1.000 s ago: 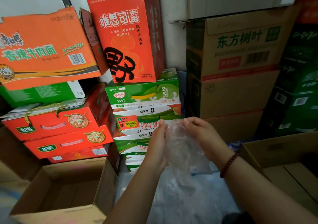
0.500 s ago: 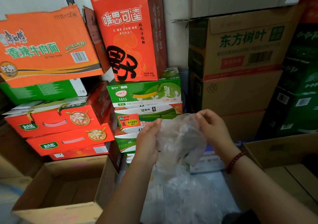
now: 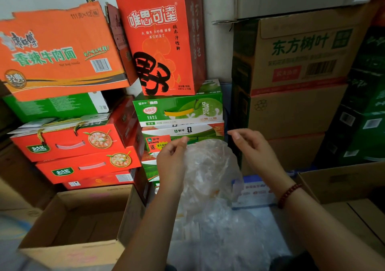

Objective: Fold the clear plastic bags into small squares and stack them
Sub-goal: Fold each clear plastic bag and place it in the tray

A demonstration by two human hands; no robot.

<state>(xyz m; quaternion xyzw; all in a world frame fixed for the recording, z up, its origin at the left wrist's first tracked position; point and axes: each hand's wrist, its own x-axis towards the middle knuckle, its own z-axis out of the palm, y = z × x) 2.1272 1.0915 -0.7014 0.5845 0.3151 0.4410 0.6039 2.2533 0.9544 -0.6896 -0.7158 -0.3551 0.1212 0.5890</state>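
Note:
A crumpled clear plastic bag (image 3: 208, 166) hangs in front of me, puffed open and loose. My left hand (image 3: 173, 160) pinches its upper left edge between thumb and fingers. My right hand (image 3: 252, 147), with a red bead bracelet on the wrist, hovers just right of the bag's top with fingers loosely spread and nothing between them. Below the hands lies a heap of more clear plastic bags (image 3: 220, 239), partly hidden by my forearms.
An open cardboard box (image 3: 73, 218) stands at lower left and another open carton (image 3: 343, 187) at lower right. Stacked red, orange and green drink cartons (image 3: 179, 110) and brown boxes (image 3: 291, 108) wall off the back. A blue-white flat box (image 3: 256, 191) lies behind the heap.
The bag has ballooned open and risen slightly. My right hand has let go of its top edge and moved off to the right, while my left hand keeps its pinch.

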